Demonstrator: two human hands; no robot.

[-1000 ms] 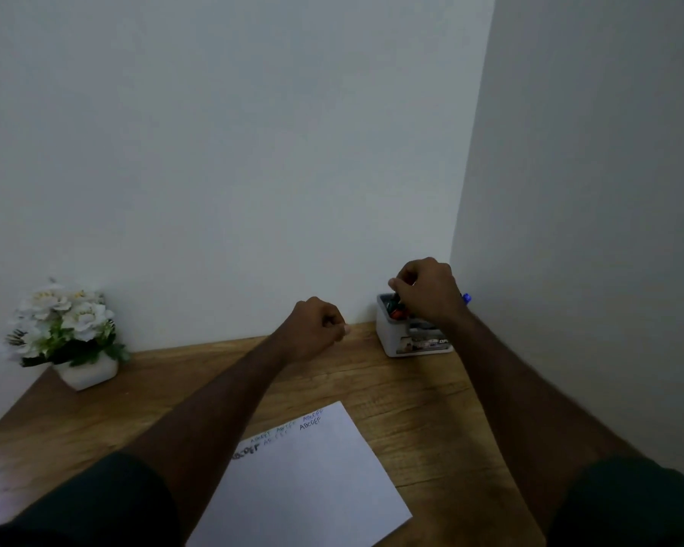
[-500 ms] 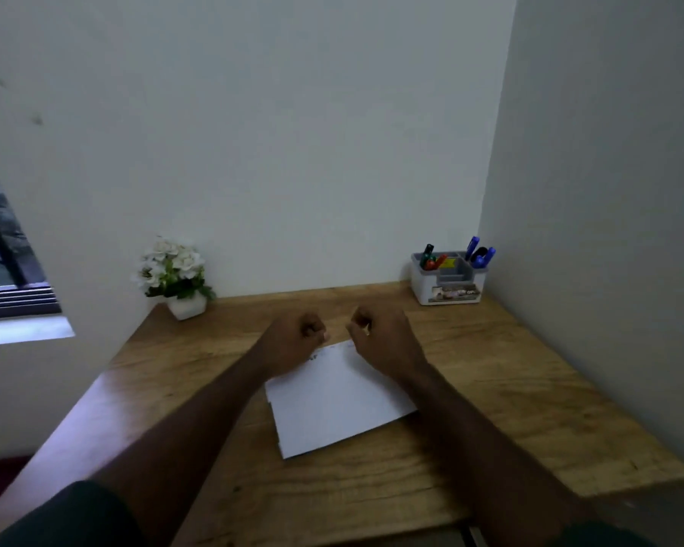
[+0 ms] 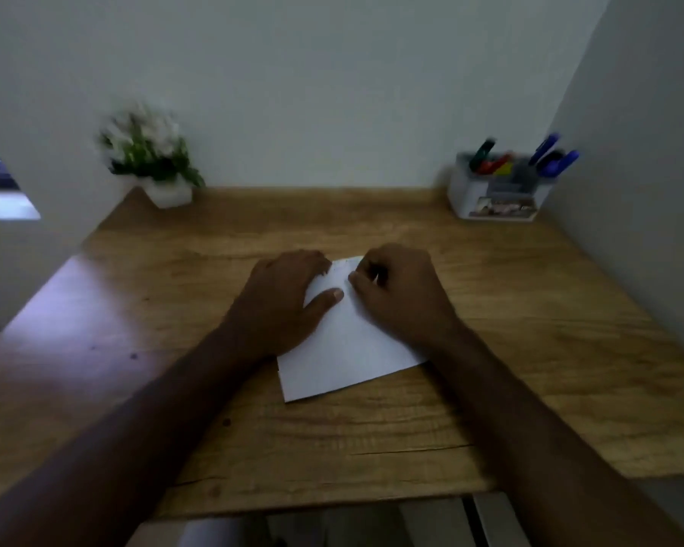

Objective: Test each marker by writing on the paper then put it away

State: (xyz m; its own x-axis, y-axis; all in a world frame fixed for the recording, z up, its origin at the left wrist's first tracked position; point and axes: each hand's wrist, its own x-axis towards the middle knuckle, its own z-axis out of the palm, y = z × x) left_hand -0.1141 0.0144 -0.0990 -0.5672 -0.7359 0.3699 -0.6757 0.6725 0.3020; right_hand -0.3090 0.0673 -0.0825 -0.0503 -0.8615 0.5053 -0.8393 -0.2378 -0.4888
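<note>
White walls meet in a corner behind a wooden desk [image 3: 529, 294], and the sheet of white paper [image 3: 344, 349] lying at the middle of that desk serves as the landmark for everything else. On the paper's left edge rests the left hand [image 3: 285, 302], palm down, with its fingers bent a little at the paper's far corner and its thumb laid straight across the sheet; it pins the paper rather than gripping it. On the paper's right side sits the right hand [image 3: 401, 290], fingers curled inward toward the thumb over the far right corner (whether they pinch the sheet's edge or hold nothing cannot be told through the blur). Both forearms run back from the paper toward the near edge of the desk. Far beyond the paper and to its right, in the corner against the walls, stands a pale desk organiser [image 3: 494, 195] holding the markers [image 3: 551, 155]: blue ones leaning out on its right side, red, green and dark ones on its left. Beyond the paper to its left, against the back wall, a small white pot of white flowers [image 3: 147, 155] appears smeared by motion.
</note>
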